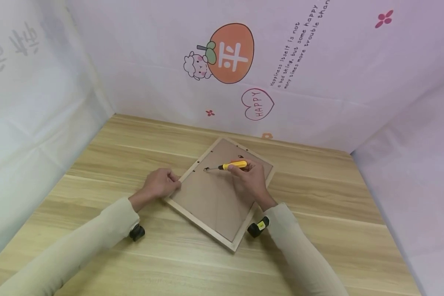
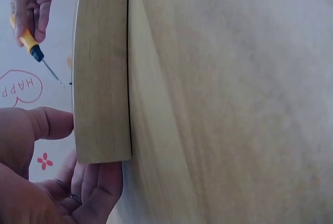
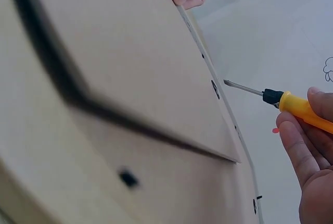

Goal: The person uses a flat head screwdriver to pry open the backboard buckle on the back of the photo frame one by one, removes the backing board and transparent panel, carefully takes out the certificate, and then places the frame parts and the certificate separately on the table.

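Observation:
A light wooden picture frame (image 1: 207, 230) lies back side up on the table, turned at an angle. Its tan backing board (image 1: 211, 201) carries small black fittings, one of them a black hanger (image 1: 206, 169). My left hand (image 1: 162, 183) grips the frame's left corner, thumb on the back and fingers at the end in the left wrist view. My right hand (image 1: 252, 177) holds a screwdriver (image 3: 302, 110) by its yellow handle. In the head view its metal shaft points left, the tip by the black hanger; the right wrist view shows the tip slightly off the board.
The wood-grain table (image 1: 336, 193) extends around the frame. A printed white cloth wall (image 1: 151, 70) stands behind it, with plain cloth on both sides. Black wrist cameras are strapped below the left sleeve (image 1: 122, 218) and the right sleeve (image 1: 286, 226).

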Demonstrator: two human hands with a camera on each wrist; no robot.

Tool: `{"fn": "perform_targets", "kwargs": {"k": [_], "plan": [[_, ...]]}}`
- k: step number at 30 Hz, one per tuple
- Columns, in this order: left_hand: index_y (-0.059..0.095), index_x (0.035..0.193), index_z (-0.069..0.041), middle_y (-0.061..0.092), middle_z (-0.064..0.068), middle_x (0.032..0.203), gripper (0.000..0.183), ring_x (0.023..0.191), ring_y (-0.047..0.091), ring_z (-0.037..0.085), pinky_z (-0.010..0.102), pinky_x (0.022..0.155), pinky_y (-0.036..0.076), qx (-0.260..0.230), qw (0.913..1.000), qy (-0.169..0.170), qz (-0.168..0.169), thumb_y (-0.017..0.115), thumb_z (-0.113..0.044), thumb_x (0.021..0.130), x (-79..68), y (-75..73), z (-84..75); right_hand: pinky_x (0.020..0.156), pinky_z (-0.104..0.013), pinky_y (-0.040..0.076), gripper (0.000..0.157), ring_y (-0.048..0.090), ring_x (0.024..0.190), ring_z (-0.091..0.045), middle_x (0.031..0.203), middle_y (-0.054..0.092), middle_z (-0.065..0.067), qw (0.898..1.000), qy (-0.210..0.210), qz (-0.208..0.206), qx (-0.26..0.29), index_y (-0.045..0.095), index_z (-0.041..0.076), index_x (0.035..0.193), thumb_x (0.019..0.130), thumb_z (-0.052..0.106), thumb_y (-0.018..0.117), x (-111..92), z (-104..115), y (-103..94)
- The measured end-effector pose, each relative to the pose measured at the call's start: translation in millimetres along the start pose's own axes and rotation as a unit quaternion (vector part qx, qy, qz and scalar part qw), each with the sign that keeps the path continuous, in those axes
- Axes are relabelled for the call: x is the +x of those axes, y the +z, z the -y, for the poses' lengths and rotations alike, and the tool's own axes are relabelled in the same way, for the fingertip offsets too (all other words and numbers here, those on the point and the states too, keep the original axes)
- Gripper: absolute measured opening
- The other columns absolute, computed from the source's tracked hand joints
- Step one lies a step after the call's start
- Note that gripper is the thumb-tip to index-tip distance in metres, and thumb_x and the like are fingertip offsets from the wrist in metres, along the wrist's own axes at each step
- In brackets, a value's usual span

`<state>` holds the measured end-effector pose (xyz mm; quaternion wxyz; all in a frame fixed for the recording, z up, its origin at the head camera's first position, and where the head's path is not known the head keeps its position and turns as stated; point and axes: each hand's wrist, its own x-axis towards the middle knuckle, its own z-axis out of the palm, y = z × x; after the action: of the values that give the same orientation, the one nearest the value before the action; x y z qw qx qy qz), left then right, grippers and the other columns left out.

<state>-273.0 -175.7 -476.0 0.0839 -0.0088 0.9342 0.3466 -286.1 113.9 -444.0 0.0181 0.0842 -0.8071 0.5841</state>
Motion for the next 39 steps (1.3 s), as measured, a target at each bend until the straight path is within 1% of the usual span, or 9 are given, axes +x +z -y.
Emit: {"fn": "perform_targets", "kwargs": {"k": [6,14,18,21,25,29,33,37,39], "plan": [[0.068,0.088,-0.008,0.069,0.007,0.09,0.017,0.079,0.061,0.02,0.024,0.061,0.046,-0.013,0.9996,-0.004,0.026,0.07,-0.024,0.083,-8.5,2.2,-2.5,0.077,-0.019,0.058,0.031,0.072,0.091,-0.013,0.112,0.071,-0.02,1.0,-0.006,0.0,0.016,0.07,-0.001,0.112,0.088,0.017,0.075,10,-20,0.6],[0.066,0.087,-0.005,0.068,0.008,0.088,0.014,0.071,0.059,0.016,0.022,0.058,0.048,-0.041,0.9978,-0.004,0.052,0.071,-0.016,0.081,-21.7,6.8,-10.4,0.075,-0.019,0.059,0.032,0.071,0.086,-0.01,0.107,0.073,-0.018,1.0,-0.027,-0.004,0.005,0.072,0.001,0.109,0.087,0.023,0.076,10,-23,2.1],[0.065,0.087,-0.004,0.067,0.008,0.084,0.012,0.065,0.057,0.014,0.02,0.051,0.045,-0.06,0.9965,-0.011,0.057,0.071,-0.013,0.082,-26.2,10.2,-14.0,0.075,-0.02,0.059,0.031,0.07,0.085,-0.008,0.106,0.073,-0.018,1.0,-0.021,-0.003,0.003,0.072,0.001,0.108,0.086,0.023,0.076,11,-22,3.1],[0.065,0.083,-0.004,0.068,0.008,0.081,0.008,0.059,0.06,0.013,0.021,0.045,0.047,-0.079,0.9946,-0.02,0.063,0.07,-0.011,0.083,-29.2,12.9,-16.2,0.079,-0.029,0.061,0.03,0.07,0.087,-0.01,0.108,0.072,-0.02,1.0,-0.011,0.001,0.005,0.071,-0.001,0.11,0.088,0.019,0.075,10,-19,3.5],[0.054,0.065,-0.01,0.064,0.005,0.071,0.024,0.053,0.063,0.014,0.023,0.043,0.051,-0.101,0.9915,-0.03,0.076,0.067,-0.009,0.085,-33.6,16.1,-18.2,0.079,-0.028,0.061,0.03,0.071,0.088,-0.012,0.109,0.072,-0.02,1.0,-0.013,0.004,0.01,0.07,-0.002,0.111,0.088,0.017,0.074,10,-19,3.6],[0.041,0.057,-0.015,0.061,0.004,0.065,0.039,0.055,0.065,0.014,0.024,0.045,0.054,-0.121,0.9875,-0.042,0.092,0.063,-0.007,0.087,-37.3,18.7,-19.3,0.074,-0.02,0.059,0.03,0.072,0.087,-0.012,0.107,0.072,-0.019,1.0,-0.025,-0.002,0.012,0.071,0.0,0.11,0.087,0.019,0.075,9,-21,3.8],[0.051,0.06,-0.008,0.067,0.011,0.075,0.031,0.061,0.069,0.016,0.028,0.051,0.058,-0.138,0.9839,-0.048,0.103,0.062,-0.006,0.089,-39.9,22.3,-19.9,0.074,-0.018,0.059,0.029,0.071,0.086,-0.011,0.107,0.072,-0.019,1.0,-0.027,-0.006,0.008,0.071,0.0,0.109,0.087,0.018,0.075,9,-19,4.7],[0.067,0.078,0.001,0.069,0.015,0.081,0.014,0.063,0.071,0.019,0.03,0.054,0.06,-0.149,0.9818,-0.045,0.108,0.062,-0.006,0.089,-41.8,25.5,-20.9,0.074,-0.018,0.058,0.029,0.071,0.086,-0.01,0.108,0.072,-0.019,1.0,-0.024,-0.003,0.009,0.071,-0.001,0.109,0.088,0.018,0.075,8,-19,5.8],[0.07,0.085,0.004,0.07,0.015,0.082,0.013,0.064,0.071,0.02,0.03,0.054,0.06,-0.156,0.9803,-0.05,0.112,0.061,-0.005,0.089,-42.8,26.6,-21.5,0.075,-0.018,0.058,0.029,0.071,0.086,-0.01,0.108,0.072,-0.019,1.0,-0.022,-0.001,0.01,0.07,-0.001,0.109,0.088,0.018,0.074,7,-18,6.1]]}}
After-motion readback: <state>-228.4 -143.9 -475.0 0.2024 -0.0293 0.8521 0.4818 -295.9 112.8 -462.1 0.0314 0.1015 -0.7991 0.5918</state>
